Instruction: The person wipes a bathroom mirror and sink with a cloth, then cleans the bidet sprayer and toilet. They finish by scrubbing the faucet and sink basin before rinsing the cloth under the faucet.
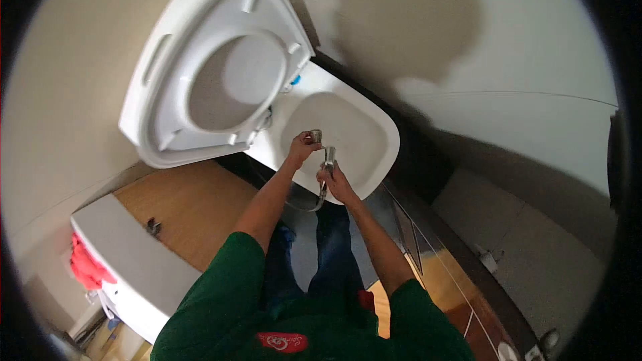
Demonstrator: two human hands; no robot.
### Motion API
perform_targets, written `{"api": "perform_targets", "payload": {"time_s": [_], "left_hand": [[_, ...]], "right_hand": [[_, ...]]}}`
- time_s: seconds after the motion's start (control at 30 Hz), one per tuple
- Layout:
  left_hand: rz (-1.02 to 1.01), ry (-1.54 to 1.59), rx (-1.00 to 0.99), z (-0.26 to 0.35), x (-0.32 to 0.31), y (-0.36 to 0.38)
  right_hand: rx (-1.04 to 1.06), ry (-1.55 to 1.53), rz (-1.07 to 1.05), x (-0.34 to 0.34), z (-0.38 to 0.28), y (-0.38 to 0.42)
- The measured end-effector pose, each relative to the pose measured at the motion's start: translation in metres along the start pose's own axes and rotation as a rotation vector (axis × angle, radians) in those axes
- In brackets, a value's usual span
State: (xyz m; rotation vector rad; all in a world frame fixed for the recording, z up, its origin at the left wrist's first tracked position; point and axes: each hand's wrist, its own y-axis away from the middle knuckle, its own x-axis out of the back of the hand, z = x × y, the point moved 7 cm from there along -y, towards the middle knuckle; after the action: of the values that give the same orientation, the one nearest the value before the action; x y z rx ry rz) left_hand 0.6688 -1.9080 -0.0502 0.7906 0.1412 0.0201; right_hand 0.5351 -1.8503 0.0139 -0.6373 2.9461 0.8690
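My left hand pinches a short metal cylindrical fitting between its fingertips. Close beside it, my right hand is closed round a shiny metal hose nozzle, its end pointing up and away from me. From below the right hand a flexible hose curves down and to the left. Both hands are over the near part of a white bowl. At its left, a white toilet seat and lid stand raised.
A small blue piece and a chrome part sit by the bowl's rim near the seat. To the lower left is a white curved ledge with a red cloth. Walls rise behind and to the right.
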Motion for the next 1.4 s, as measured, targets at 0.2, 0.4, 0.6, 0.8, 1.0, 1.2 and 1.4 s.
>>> {"api": "perform_targets", "payload": {"time_s": [0.2, 0.4, 0.6, 0.8, 1.0, 1.2, 1.4], "left_hand": [[-0.109, 0.077, 0.031, -0.054, -0.03, -0.054], [-0.16, 0.117, 0.037, -0.078, -0.03, -0.078], [-0.126, 0.067, -0.005, -0.054, -0.036, -0.065], [-0.033, -0.076, -0.112, -0.049, -0.015, -0.077], [-0.008, -0.158, -0.152, -0.014, 0.006, -0.052], [-0.057, -0.107, -0.16, -0.019, 0.018, -0.041], [-0.008, -0.276, -0.191, -0.045, 0.027, -0.031]], "right_hand": [[-0.157, -0.347, 0.125, 0.02, 0.027, -0.032], [-0.248, -0.485, 0.181, 0.028, 0.047, -0.021], [-0.109, -0.442, 0.153, 0.031, 0.049, -0.033], [-0.149, -0.548, 0.151, 0.015, 0.045, -0.054], [-0.188, -0.808, 0.156, 0.006, 0.039, -0.067], [-0.16, -0.857, 0.106, 0.004, 0.042, -0.072], [-0.061, -0.655, 0.212, -0.001, 0.056, -0.058]]}}
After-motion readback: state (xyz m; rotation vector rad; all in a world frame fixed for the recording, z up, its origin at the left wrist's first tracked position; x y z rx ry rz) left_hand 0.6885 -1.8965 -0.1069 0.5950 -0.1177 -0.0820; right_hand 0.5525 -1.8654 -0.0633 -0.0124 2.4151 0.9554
